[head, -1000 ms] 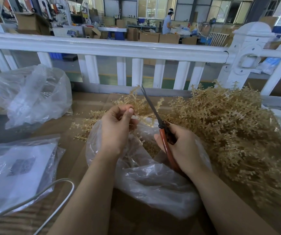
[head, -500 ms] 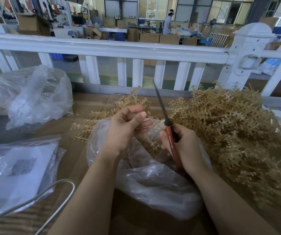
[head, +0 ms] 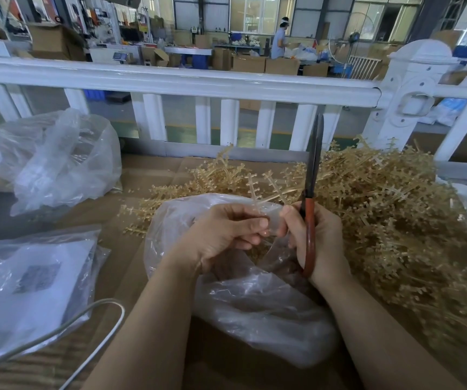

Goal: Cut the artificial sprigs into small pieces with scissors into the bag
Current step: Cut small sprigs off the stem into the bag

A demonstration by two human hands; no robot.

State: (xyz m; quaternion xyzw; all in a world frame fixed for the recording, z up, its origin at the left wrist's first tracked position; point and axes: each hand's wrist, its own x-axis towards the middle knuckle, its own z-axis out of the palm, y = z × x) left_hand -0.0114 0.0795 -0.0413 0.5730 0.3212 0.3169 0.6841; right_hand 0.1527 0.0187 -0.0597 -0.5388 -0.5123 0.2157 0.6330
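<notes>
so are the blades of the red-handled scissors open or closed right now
Closed. The red-handled scissors in the right hand point upward with both dark blades lying together, no gap visible between them.

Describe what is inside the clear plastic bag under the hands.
Inside the clear plastic bag, tan cut sprig pieces show through its opening between the left hand and right hand. Hands and crumpled film hide the rest.

the bag point(head: 255, 305) is thin clear plastic, glossy and creased. the sprigs point(head: 381, 215) at 3 o'clock look like matt tan plastic (knobbly). the scissors point(head: 312, 175) have dull dark metal blades and smooth red-brown handles. the desk point(head: 148, 175) is matt brown cardboard.
</notes>
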